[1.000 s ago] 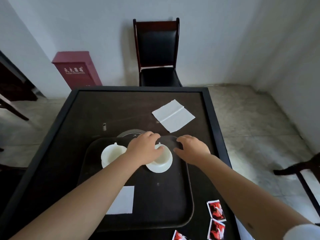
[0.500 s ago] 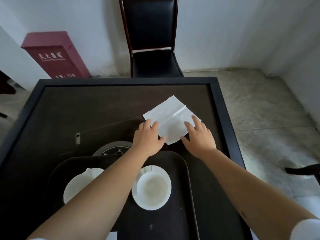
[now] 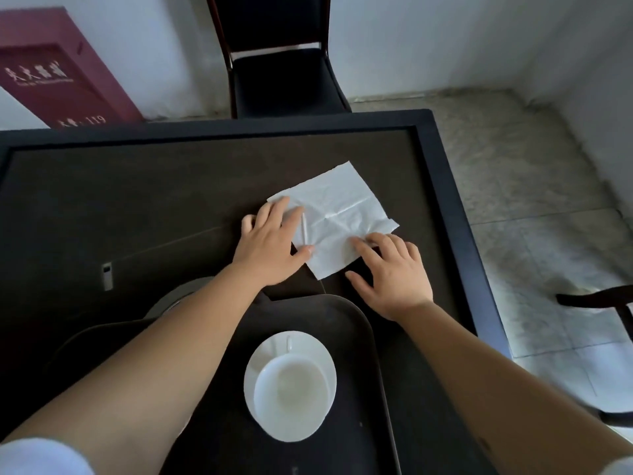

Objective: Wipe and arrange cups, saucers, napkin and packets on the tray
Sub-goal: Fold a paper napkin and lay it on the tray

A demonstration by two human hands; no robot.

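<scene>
A white creased napkin (image 3: 337, 214) lies flat on the dark table (image 3: 137, 200), beyond the tray. My left hand (image 3: 270, 245) rests on the napkin's left edge with fingers spread. My right hand (image 3: 390, 272) presses its fingertips on the napkin's near right part, fingers apart. Neither hand has lifted it. On the dark tray (image 3: 346, 313) near me stands a white cup (image 3: 291, 389) on a white saucer (image 3: 322, 347). My left forearm hides the tray's left side, where the second cup was seen earlier.
A black chair (image 3: 284, 63) stands at the table's far side, with a dark red cabinet (image 3: 58, 73) at the far left. A round grey disc (image 3: 171, 296) shows under my left forearm. A dark chair's arm (image 3: 596, 299) juts in at the right, over the tiled floor.
Both hands left the cup on the tray and reached forward onto the napkin. The napkin now looks more wrinkled under the fingers. The view tilted down and forward.
</scene>
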